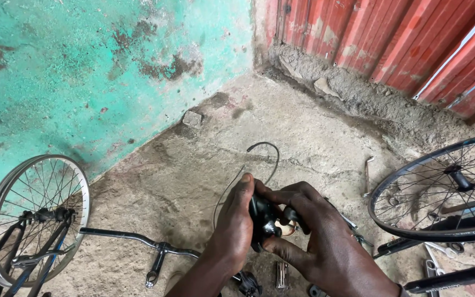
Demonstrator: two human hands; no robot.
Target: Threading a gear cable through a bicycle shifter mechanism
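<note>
Nearest the camera, the left hand (236,223) and the right hand (317,236) meet over the concrete floor (303,126), both closed around a small black brake lever assembly (265,220). The left thumb and fingers wrap its left side; the right thumb presses its lower front and the right fingers curl over the top. A thin cable (259,157) rises from the part, loops and drops back (its lower end is hidden behind the left hand).

Judged from this, the lever is off any bar and the cable is not yet seated or routed. The handlebar (138,240) lies bare on the floor towards the near left, beside a spoked wheel (28,214). A second wheel (441,192) stands at the right edge, with loose tools (432,264) below it.
</note>
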